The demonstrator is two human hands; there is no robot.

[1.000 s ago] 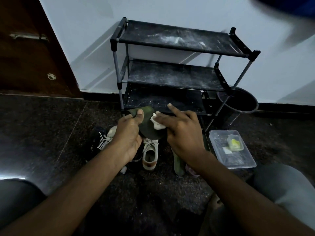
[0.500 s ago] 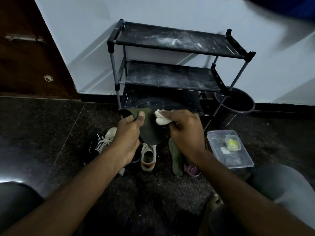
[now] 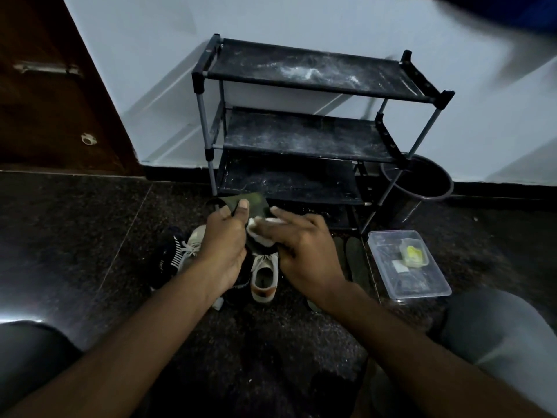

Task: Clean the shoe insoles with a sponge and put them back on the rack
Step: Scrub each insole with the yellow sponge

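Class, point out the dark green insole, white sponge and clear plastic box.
Dark green insole [image 3: 258, 203]: head view, top end.
White sponge [image 3: 254, 230]: head view, left edge.
Clear plastic box [image 3: 420, 295]: head view, near rim.

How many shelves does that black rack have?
3. The top shelf is dusted with white powder, the middle shelf sits below it, and the bottom shelf is near the floor, its front edge partly hidden by the held insole.
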